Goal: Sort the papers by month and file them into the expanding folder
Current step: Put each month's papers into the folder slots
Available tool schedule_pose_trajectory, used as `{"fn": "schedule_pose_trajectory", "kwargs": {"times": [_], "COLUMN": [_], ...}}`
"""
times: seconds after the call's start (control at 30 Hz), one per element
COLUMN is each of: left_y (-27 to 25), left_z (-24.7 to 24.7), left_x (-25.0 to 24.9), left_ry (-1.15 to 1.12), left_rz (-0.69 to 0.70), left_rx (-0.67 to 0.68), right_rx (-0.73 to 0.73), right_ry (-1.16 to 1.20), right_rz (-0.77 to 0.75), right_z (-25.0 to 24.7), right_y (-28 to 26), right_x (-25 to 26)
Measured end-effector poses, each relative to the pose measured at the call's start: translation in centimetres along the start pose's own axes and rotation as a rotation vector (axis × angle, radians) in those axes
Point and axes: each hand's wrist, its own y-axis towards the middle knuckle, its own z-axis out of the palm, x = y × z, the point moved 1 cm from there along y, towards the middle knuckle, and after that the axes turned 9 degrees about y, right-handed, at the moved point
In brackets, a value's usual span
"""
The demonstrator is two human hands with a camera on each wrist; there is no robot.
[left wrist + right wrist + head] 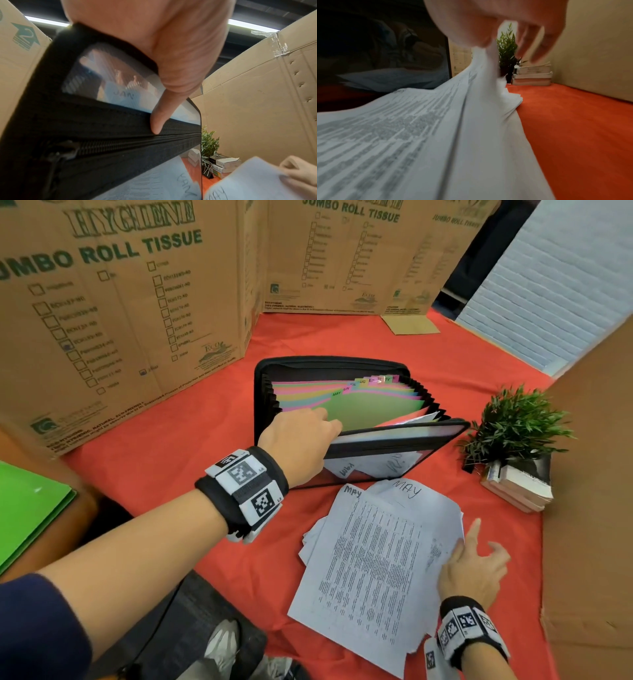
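Note:
A black expanding folder (pixel 342 366) stands open on the red cloth, showing coloured dividers with month tabs, the green MAY divider (pixel 373 409) at the front. My left hand (pixel 325 428) grips the folder's front flap (pixel 102 128), thumb (pixel 159 119) on the outside and fingers inside, pulling the pocket open. In front of the folder lies a loose stack of printed papers (pixel 370 559) with MAY written on the top sheets. My right hand (pixel 462 546) pinches the stack's right edge (pixel 488 65) and lifts it off the cloth. Sheets marked JAN show through the flap's clear window.
A small artificial plant (pixel 513 426) and stacked books (pixel 517 487) sit right of the folder. Cardboard boxes (pixel 120 302) wall in the back and left, and a cardboard panel (pixel 589 474) closes the right. A green folder (pixel 27 508) lies at the far left.

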Motion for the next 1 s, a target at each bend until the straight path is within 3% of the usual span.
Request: {"fn": "schedule_pose_trajectory", "kwargs": {"times": [0.07,0.17,0.23,0.33,0.4,0.47,0.6,0.73,0.8,0.93,1.0], "left_y": [0.0,-0.1,-0.1,-0.3,-0.2,-0.2,-0.1,-0.3,-0.4,-0.7,-1.0], "left_z": [0.0,-0.1,-0.2,-0.4,-0.5,-0.6,-0.8,-1.0,-1.1,-0.4,-0.2], "left_x": [0.0,0.1,0.0,0.0,0.1,0.1,0.3,0.3,0.3,0.4,0.5], "left_ry": [-0.005,-0.003,-0.001,0.007,0.006,0.003,-0.001,0.005,0.005,-0.036,-0.039], "left_rz": [0.002,0.008,0.010,0.008,0.010,0.015,0.019,0.017,0.023,0.011,0.042], "left_rx": [0.000,0.000,0.006,0.017,0.021,0.027,0.042,0.041,0.030,-0.062,-0.125], "right_rx": [0.024,0.187,0.321,0.427,0.444,0.415,0.225,0.489,0.492,0.323,0.226], "right_ry": [0.175,0.458,0.447,0.419,0.465,0.494,0.476,0.534,0.358,-0.178,-0.326], "right_rz": [0.008,0.439,0.652,0.814,0.842,0.802,0.553,0.549,0.433,-0.004,-0.126], "right_z": [-0.2,0.7,1.2,2.9,3.3,3.0,0.6,-0.6,-2.0,-8.0,-11.9], "right_y": [-0.6,-1.8,-3.0,-4.5,-4.8,-4.4,-2.0,-0.9,0.2,4.6,7.2], "right_x": [0.8,0.7,1.0,0.9,0.6,0.1,-1.1,-1.3,-0.4,4.1,7.3]}}
